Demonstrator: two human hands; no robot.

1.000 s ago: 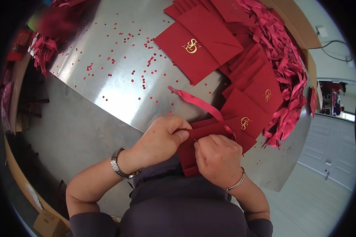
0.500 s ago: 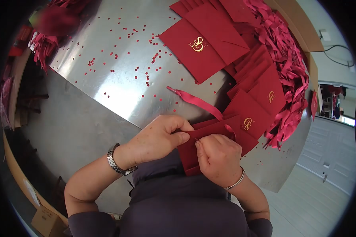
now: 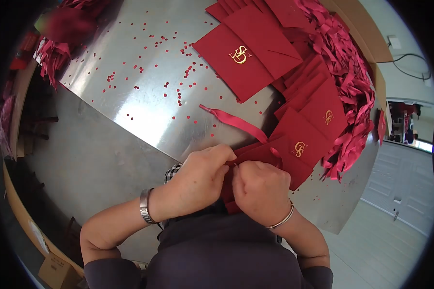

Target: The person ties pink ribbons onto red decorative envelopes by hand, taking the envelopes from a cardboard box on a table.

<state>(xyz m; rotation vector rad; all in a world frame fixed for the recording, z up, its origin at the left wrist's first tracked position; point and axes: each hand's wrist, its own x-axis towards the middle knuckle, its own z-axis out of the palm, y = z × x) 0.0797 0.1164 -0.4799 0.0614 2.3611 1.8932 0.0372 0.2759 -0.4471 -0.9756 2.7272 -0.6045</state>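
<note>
My left hand (image 3: 197, 180), with a metal watch at the wrist, has its fingers closed at the upper edge of a dark red paper bag (image 3: 260, 153). Close beside it, my right hand (image 3: 263, 188) is closed in a pinch on the bag's near side, with a small tip showing at its fingertips. A red ribbon (image 3: 238, 124) runs from the table over the bag's far edge, and part of it loops down toward my right hand. My fingers hide most of what they grip. Red bags with gold lettering (image 3: 299, 149) lie just right of the hands.
Further back, more red bags (image 3: 248, 53) are spread over the metal table (image 3: 144, 111), among scattered red paper dots. A long heap of red ribbons (image 3: 347, 91) lines the right side beside a cardboard box (image 3: 364, 29). More ribbons (image 3: 53, 58) hang at the far left corner.
My left hand has turned and its fingers have curled in closer to my right hand. My right hand has shifted slightly left. The ribbon's free end has slid a little left.
</note>
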